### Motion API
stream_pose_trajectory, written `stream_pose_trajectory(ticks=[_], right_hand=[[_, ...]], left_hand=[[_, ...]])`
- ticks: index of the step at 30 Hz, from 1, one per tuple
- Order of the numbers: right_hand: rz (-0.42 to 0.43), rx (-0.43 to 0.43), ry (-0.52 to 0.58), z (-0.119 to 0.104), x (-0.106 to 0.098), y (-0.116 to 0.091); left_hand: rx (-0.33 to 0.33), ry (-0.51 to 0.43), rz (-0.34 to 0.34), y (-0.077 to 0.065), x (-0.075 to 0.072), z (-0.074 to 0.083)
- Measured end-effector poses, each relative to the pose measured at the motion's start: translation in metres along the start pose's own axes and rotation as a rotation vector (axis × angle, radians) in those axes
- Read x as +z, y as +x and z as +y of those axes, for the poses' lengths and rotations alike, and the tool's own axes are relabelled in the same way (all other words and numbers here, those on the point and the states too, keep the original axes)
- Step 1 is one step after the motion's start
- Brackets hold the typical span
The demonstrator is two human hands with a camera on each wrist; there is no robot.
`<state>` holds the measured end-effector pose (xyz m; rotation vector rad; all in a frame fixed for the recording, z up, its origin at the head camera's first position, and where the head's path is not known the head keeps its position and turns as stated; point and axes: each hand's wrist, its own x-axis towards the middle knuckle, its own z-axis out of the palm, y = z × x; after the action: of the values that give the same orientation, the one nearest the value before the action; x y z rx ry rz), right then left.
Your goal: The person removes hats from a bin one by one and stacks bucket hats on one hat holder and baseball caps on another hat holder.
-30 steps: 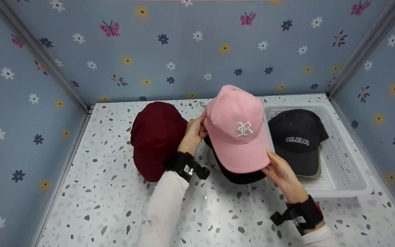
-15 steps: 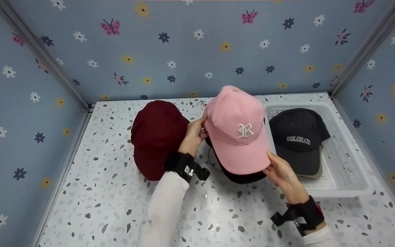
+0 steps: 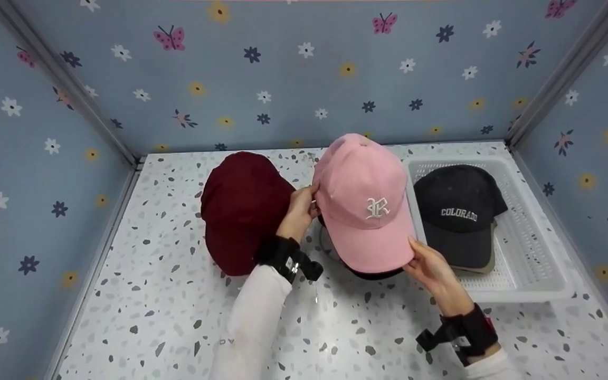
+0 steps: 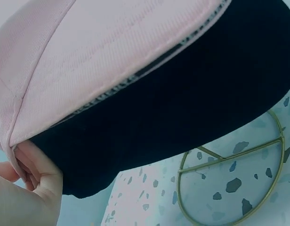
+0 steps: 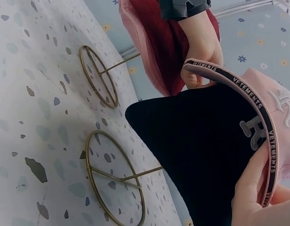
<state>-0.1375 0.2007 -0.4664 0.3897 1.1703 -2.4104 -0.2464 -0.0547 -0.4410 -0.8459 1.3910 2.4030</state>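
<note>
A pink baseball cap [image 3: 359, 184] with a white embroidered letter is over a black cap [image 5: 192, 141], whose brim edge shows below the pink one. My left hand [image 3: 300, 211] pinches the pink cap's side edge, beside the burgundy cap [image 3: 246, 211]. At the front right, my right hand [image 3: 436, 269] holds the pink brim's edge between thumb and fingers. In the right wrist view the pink edge, lined with lettered tape, stands slightly apart from the black cap. Beneath the black cap is a gold wire stand [image 5: 91, 176] with a round base.
A white perforated basket [image 3: 533, 248] stands at the right, holding a dark grey COLORADO cap [image 3: 457, 200] atop a khaki-brimmed one. A second wire stand [image 5: 84, 66] is below the burgundy cap. Flower-patterned walls [image 3: 304, 79] enclose the speckled table [image 3: 177, 327].
The pink cap has come down a little over the black cap, so less of the black brim shows in front. Both hands have lowered slightly and keep their hold on the pink cap.
</note>
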Motion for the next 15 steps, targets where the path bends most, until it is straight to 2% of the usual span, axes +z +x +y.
stream_pose_trajectory(ticks=[7,15], right_hand=[[0.045,0.033,0.033,0.002,0.0,-0.002],[0.092,0.071,-0.059,0.0,0.002,-0.004]], left_hand=[[0.021,0.048,0.003,0.001,-0.002,-0.005],[0.045,0.087,0.001,0.005,-0.004,-0.013]])
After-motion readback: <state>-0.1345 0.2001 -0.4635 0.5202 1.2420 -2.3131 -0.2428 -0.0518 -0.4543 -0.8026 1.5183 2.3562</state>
